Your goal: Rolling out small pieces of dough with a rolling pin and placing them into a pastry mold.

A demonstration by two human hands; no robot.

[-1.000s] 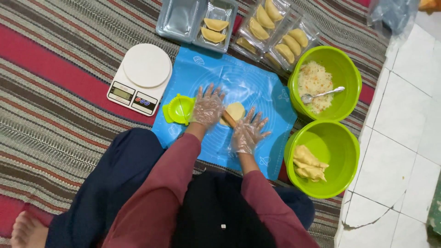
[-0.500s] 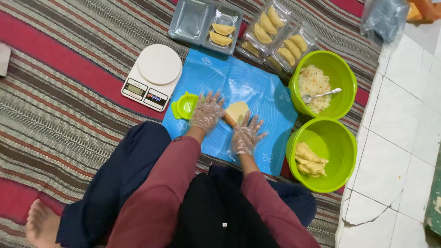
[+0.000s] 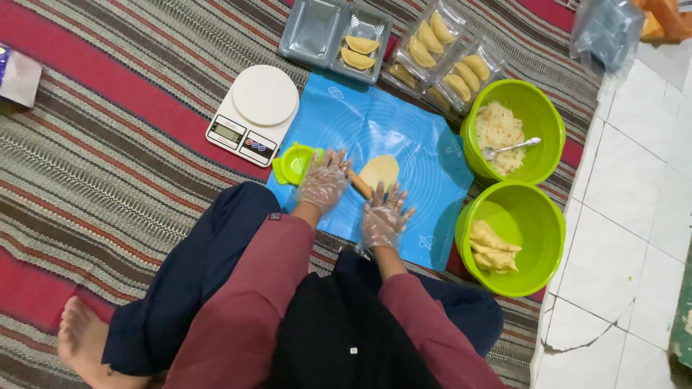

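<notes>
Both my hands wear clear plastic gloves. My left hand (image 3: 324,179) and my right hand (image 3: 385,213) lie flat, fingers spread, on a thin wooden rolling pin (image 3: 360,185) that rests on the blue mat (image 3: 425,155). A flattened round of pale yellow dough (image 3: 380,171) lies on the mat just beyond the pin. A small green pastry mould (image 3: 294,164) sits beside my left hand at the mat's left edge.
A white kitchen scale (image 3: 253,112) stands left of the mat. One green bowl (image 3: 537,108) holds shredded filling and a spoon, another green bowl (image 3: 540,238) holds dough pieces. Grey trays (image 3: 317,32) and clear packs (image 3: 447,57) of folded pastries lie beyond. White tiles lie right.
The view has shifted slightly. My hands have drawn the rolling pin back toward me, off the dough, which now shows more fully beyond it.
</notes>
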